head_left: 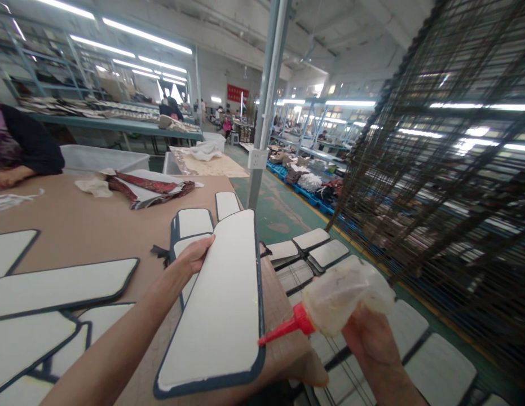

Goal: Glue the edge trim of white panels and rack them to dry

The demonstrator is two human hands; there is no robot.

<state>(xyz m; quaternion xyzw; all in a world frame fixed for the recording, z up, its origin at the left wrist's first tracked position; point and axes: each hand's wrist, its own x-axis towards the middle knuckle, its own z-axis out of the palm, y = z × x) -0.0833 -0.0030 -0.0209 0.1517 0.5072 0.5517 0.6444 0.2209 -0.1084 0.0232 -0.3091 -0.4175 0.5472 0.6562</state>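
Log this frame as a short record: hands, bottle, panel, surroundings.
Left hand: grips the white panel by its left edge
Right hand: holds the squeeze bottle
Nozzle: red, tip at the panel's dark border, near the lower right corner; contact unclear
Table: brown, bearing more dark-edged panels
Nearby: another person's dark sleeve, far left

Hands: two, one left hand (198, 255), one right hand (369, 332). Bottle (332, 299): was one, with one red nozzle (287, 327). Held panel (215, 304): one. Loose panels (54, 287) at left: at least four, overlaps blurred the count. Panels behind (195, 223) the held one: at least three. Panels lower right (442, 366): at least six. There was one pole (268, 96), one socket box (257, 159), one red banner (237, 92). Translucent bins (118, 160): at least two. Nearby co-worker (38, 141): one; farther people were too small to count.
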